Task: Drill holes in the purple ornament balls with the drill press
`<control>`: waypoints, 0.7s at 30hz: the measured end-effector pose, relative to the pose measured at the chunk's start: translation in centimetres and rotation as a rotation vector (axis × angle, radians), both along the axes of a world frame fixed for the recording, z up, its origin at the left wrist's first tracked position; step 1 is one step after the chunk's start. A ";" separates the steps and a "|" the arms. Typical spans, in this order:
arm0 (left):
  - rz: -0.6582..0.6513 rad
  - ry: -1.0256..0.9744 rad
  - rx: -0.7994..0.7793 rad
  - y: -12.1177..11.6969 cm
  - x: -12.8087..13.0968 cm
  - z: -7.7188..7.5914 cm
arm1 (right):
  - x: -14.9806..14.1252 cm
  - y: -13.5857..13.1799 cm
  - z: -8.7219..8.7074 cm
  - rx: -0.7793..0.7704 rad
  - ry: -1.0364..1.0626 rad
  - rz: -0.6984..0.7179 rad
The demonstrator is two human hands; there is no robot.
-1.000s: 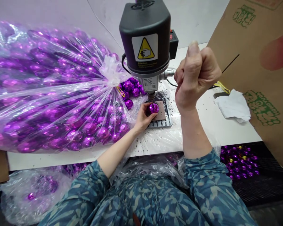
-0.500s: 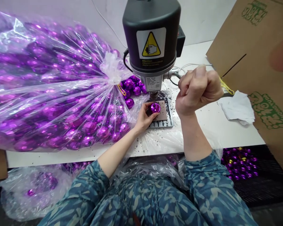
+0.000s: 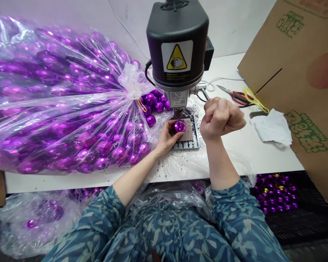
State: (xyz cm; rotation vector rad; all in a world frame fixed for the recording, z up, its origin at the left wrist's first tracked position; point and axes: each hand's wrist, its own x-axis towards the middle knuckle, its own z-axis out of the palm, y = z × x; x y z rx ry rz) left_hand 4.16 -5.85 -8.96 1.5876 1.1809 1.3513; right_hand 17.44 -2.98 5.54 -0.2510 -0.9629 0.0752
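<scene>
Step in hand looks like drilling: purple ball [image 3: 179, 126] sits on the flat board [image 3: 188, 136] under the drill press [image 3: 177, 47], mid-frame, just right of center. Chuck [image 3: 178, 112] is directly above it. Too small to make out whether the bit touches the ball or stops short. Dark chips on the base plate [image 3: 196, 144] and the table [image 3: 164, 174] around it fit that reading.

Left hand [image 3: 166, 137]: grasping the ball from its left side, thumb along the lower edge, fingers curled round the upper left. Ball lies between thumb and fingers; top and right face are uncovered.

Right hand [image 3: 222, 117]: clenched in a fist right of the drill, apparently around the end of the lever [image 3: 205, 93]. The metal rod runs into the fist; the grip itself is hidden.

My read: next move calls for controlled lever travel, down if the hole isn't through, up if it is. Either way the left hand needs to keep the ball from spinning, fingertips out of the bit's line. Faceted round surface probably slips easily; thumb pressure matters.

Stock: big clear bag [image 3: 71, 112] of balls at left, loose balls [image 3: 156, 103] behind the left hand.
</scene>
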 end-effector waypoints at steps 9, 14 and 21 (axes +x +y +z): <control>0.034 0.150 0.220 -6.1 -0.2 3.0 | -0.2 0.3 7.2 -0.238 -0.114 0.046; -0.463 0.676 0.753 -14.1 -2.7 2.0 | -0.4 0.7 6.8 -0.168 -0.050 0.123; -0.873 1.172 0.730 -17.5 -4.7 0.0 | -0.3 0.7 6.8 -0.155 -0.021 0.156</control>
